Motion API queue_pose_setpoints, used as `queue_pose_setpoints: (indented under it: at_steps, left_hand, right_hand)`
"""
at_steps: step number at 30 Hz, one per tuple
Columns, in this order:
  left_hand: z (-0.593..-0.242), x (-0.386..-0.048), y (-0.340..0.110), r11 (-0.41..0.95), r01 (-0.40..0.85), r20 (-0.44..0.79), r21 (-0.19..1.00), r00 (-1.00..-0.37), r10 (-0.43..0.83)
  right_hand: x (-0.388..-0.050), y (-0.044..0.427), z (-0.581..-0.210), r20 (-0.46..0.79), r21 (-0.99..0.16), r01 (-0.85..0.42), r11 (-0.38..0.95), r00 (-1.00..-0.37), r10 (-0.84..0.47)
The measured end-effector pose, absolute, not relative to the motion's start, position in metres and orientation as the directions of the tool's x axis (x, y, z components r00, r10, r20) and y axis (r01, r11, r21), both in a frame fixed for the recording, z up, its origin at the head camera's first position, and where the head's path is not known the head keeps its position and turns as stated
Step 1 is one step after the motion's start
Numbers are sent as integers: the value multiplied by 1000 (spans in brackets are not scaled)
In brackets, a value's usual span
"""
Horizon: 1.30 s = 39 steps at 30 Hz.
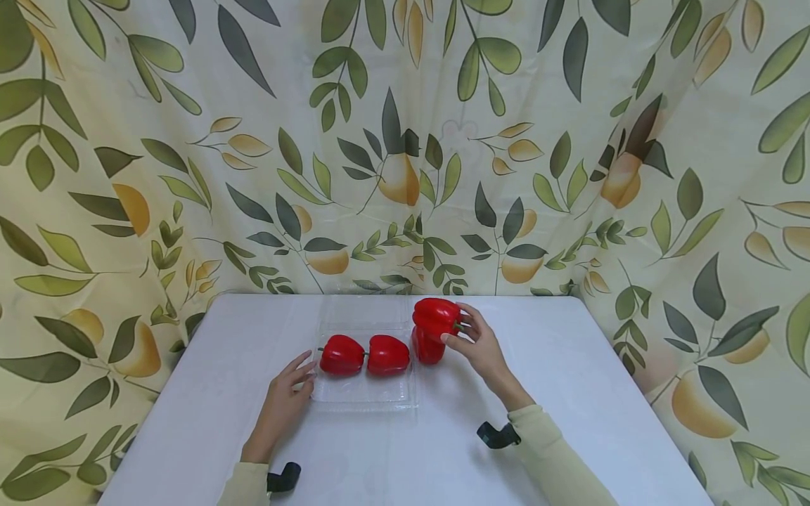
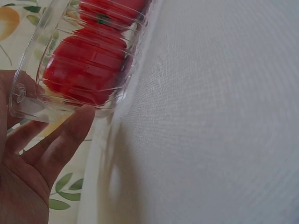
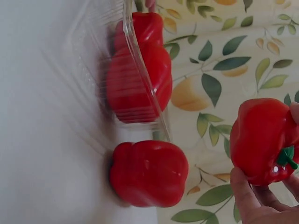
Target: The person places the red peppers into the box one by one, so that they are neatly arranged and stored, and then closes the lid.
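Observation:
My right hand (image 1: 484,351) holds a red bell pepper (image 1: 436,315) by its stem end, raised off the table; the right wrist view shows this pepper (image 3: 261,140) with its green stem towards the fingers (image 3: 245,193). Below it another red pepper (image 1: 428,347) rests on the table, just right of a clear plastic container (image 1: 361,393). Two red peppers (image 1: 342,355) (image 1: 388,355) lie side by side inside the container. At its left side is my left hand (image 1: 285,404); in the left wrist view, thumb and fingers (image 2: 77,126) touch the container's edge (image 2: 28,107).
The container's clear lid (image 1: 363,309) lies folded back behind it. A white table (image 1: 380,464) carries everything, with a leaf-and-fruit patterned cloth (image 1: 380,176) hanging behind and at the sides. Each wrist bears a small black camera (image 1: 498,435).

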<state>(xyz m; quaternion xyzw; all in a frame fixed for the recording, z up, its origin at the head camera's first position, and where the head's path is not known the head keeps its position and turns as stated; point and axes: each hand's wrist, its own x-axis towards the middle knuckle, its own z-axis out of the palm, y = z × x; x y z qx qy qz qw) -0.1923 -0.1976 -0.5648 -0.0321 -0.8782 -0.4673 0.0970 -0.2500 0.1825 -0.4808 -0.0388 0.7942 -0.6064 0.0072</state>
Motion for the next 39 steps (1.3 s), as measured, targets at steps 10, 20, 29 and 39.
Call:
queue_pose_setpoints:
  at_steps: [10, 20, 29, 39]
  left_hand:
    - [-565, -193, -198, 551, 141, 191, 823, -981, -35]
    - [-565, -192, -198, 559, 152, 208, 815, -977, -38]
    - [-564, -191, -198, 557, 143, 194, 818, -980, -34]
    - [-566, -192, -198, 564, 151, 208, 812, -978, -37]
  right_hand:
    - [-244, 172, -481, 43, -970, -65, 233, -994, -100]
    - [-236, 161, -477, 35, -976, -59, 210, -993, -113]
    - [-228, 148, -478, 31, -987, -56, 154, -987, -158]
    - [-222, 133, -483, 36, -995, -58, 87, -971, -234]
